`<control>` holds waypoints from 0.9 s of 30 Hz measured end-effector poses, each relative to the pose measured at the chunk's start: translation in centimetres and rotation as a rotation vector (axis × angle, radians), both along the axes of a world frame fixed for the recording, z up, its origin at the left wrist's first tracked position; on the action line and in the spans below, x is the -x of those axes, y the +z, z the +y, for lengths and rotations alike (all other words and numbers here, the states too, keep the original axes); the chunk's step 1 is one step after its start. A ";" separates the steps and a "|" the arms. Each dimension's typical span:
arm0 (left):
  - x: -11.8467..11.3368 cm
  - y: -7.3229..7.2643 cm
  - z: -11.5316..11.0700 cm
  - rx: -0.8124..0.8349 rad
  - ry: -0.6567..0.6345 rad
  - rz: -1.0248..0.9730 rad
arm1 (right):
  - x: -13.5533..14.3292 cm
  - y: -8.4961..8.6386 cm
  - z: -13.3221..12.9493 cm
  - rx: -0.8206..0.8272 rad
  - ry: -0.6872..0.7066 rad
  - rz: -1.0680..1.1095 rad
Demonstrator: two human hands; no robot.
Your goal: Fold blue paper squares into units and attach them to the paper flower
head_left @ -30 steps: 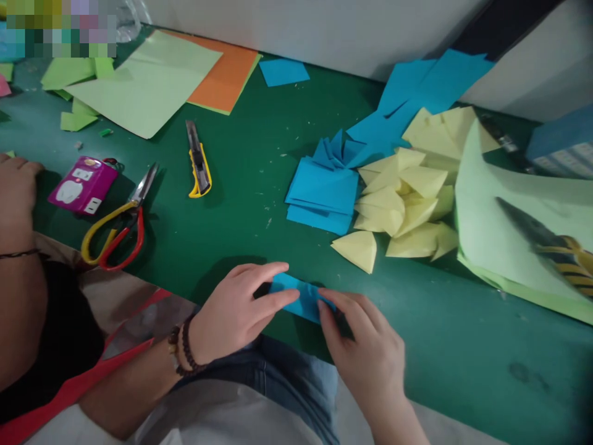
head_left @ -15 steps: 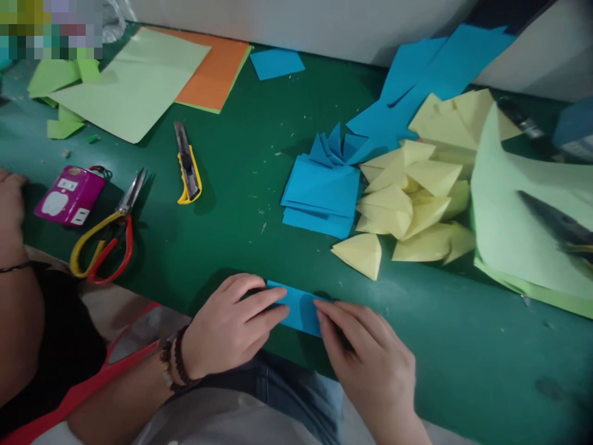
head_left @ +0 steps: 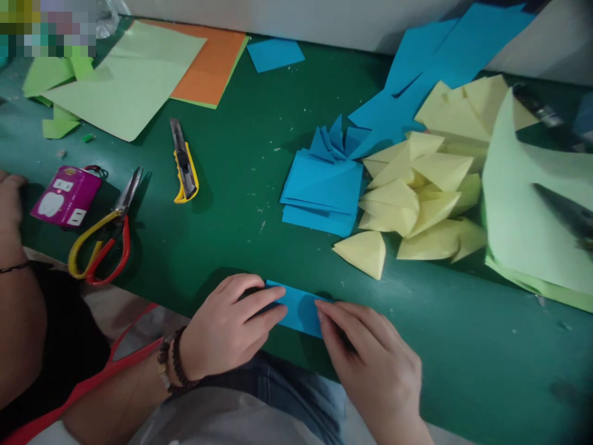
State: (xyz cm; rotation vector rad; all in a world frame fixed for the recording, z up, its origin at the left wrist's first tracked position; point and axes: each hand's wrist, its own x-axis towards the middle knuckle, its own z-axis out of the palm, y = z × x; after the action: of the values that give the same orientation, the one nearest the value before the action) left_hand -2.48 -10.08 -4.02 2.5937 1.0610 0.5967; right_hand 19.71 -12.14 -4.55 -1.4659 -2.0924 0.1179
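Observation:
A folded blue sheet of paper (head_left: 302, 313) lies as a narrow strip on the green table near its front edge. My left hand (head_left: 236, 324) holds the strip's left end, fingers laid over it and the thumb hidden. At the other end, my right hand (head_left: 373, 358) has thumb and fingertips closed together on the paper. Beyond my hands sits a stack of blue paper squares (head_left: 319, 185), with small folded blue pieces (head_left: 338, 142) behind it. A folded pale yellow paper piece (head_left: 364, 253) rests just above my right hand, near a heap of similar yellow pieces (head_left: 428, 198).
Left on the table (head_left: 227, 173) are a yellow utility knife (head_left: 186, 164), open scissors (head_left: 111, 228) and a purple packet (head_left: 67, 194). Green sheets (head_left: 125, 80), an orange sheet (head_left: 208, 71) and blue strips (head_left: 430, 68) lie farther back. Another person's arm (head_left: 18, 321) is at left.
Both hands keep nearly the same hold on the blue paper. The view has shifted slightly, so the far things sit a little differently in it.

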 end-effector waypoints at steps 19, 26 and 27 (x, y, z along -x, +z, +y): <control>0.2 -0.4 -0.1 0.084 0.011 -0.039 | 0.0 -0.3 -0.1 -0.024 -0.020 -0.016; 0.3 -0.4 -0.1 0.032 -0.005 -0.004 | 0.1 -0.2 -0.1 -0.035 -0.012 -0.015; 0.3 -0.4 -0.1 0.023 -0.006 0.003 | 0.1 -0.2 -0.1 -0.032 -0.014 -0.018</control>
State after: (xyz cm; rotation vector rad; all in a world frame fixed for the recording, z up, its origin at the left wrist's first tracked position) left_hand -2.79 -10.18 -4.40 2.5778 1.0547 0.5755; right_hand 19.61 -12.19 -4.73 -1.4681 -2.0887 0.0656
